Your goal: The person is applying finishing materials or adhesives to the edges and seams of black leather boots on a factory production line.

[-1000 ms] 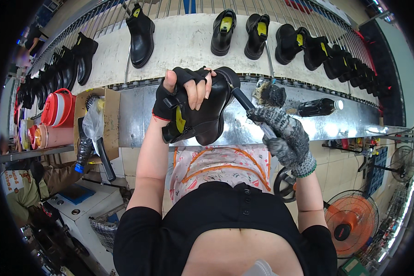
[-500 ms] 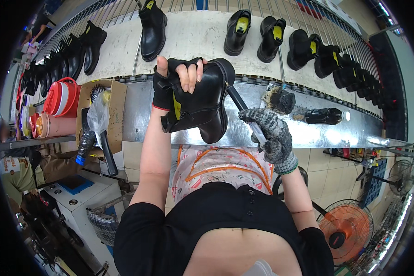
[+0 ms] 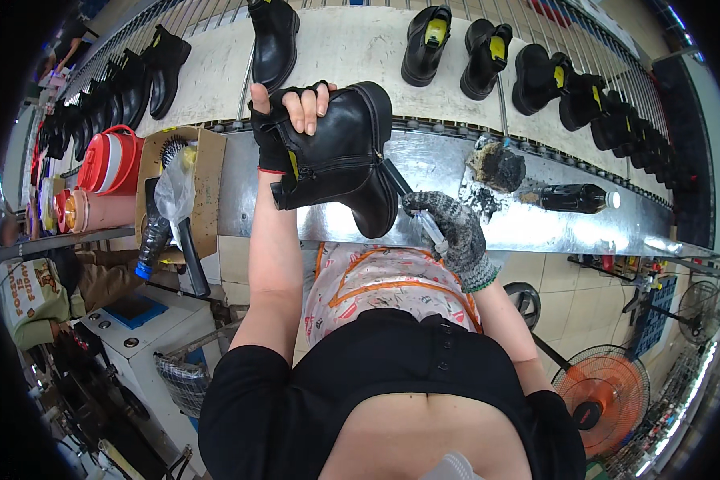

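Observation:
A black ankle boot (image 3: 338,136) is held up in front of me, turned on its side, sole to the right. My left hand (image 3: 292,114), in a black fingerless glove, grips it around the upper near the opening, where yellow lining shows. In a grey knitted glove, my right hand (image 3: 458,234) is closed around a stick-like tool with a black shaft (image 3: 394,178) and a pale, see-through end. The shaft's far end meets the boot's edge where upper and sole join. Its exact kind does not show.
Below the boot runs a metal bench (image 3: 424,160) with a blackened lump (image 3: 498,166) and a dark bottle with a white cap (image 3: 574,198). Beyond stands a conveyor (image 3: 344,56) with several black boots (image 3: 488,60). A cardboard box (image 3: 208,172) and red-lidded jug (image 3: 108,172) are left.
Boot and left hand have shifted slightly left. My right hand has come left and a little lower, and the tool's tip now sits lower along the sole edge.

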{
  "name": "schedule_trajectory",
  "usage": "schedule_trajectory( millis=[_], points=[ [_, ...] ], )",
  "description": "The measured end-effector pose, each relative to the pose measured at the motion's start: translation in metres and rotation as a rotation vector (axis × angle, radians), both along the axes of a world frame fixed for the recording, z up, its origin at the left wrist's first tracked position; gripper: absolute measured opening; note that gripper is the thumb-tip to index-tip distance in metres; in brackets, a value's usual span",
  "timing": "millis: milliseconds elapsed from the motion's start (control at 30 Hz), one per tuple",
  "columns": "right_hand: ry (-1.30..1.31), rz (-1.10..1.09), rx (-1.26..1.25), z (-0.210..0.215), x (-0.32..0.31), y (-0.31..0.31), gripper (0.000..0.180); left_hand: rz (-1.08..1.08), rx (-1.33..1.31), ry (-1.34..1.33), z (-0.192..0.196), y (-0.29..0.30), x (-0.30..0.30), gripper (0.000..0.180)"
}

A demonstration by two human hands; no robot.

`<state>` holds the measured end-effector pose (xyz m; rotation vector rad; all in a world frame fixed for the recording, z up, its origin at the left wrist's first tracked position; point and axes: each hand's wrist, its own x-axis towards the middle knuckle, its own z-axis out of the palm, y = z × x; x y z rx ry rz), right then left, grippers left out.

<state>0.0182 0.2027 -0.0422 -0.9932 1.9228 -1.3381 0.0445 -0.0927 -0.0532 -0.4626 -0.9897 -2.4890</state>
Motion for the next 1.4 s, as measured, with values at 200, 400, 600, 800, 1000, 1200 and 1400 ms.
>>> schedule_trajectory(
  millis=[200, 400, 600, 800, 1000, 1200, 1400],
  points=[
    [-0.429, -0.021, -0.107, -0.019, -0.001, 0.007, 0.065, 0.032, 0.025, 0.004, -0.009, -0.012, 0.001, 0.072],
    [-0.254, 0.054, -0.179, -0.016, -0.009, 0.008, 0.036, -0.005, 0.018, 0.04, -0.023, -0.03, 0.004, 0.073],
    [-0.212, 0.096, -0.062, -0.017, -0.017, 0.024, 0.034, 0.03, 0.045, 0.022, -0.039, -0.044, 0.005, 0.075],
    [-0.444, 0.041, -0.035, -0.034, -0.009, 0.04, 0.04, 0.13, 0.061, -0.11, -0.053, -0.06, 0.009, 0.077],
    [-1.338, -0.066, -0.443, -0.058, -0.002, 0.054, 0.057, 0.149, 0.002, -0.238, -0.074, -0.085, 0.004, 0.076],
    [-1.377, -0.424, -0.361, -0.062, -0.001, 0.044, 0.089, 0.48, -0.139, -0.541, -0.091, -0.085, -0.021, 0.084],
    [-1.253, -0.646, -0.311, -0.061, 0.004, 0.038, 0.093, 1.119, -0.882, -0.687, -0.121, -0.073, -0.025, 0.054]
  ],
)
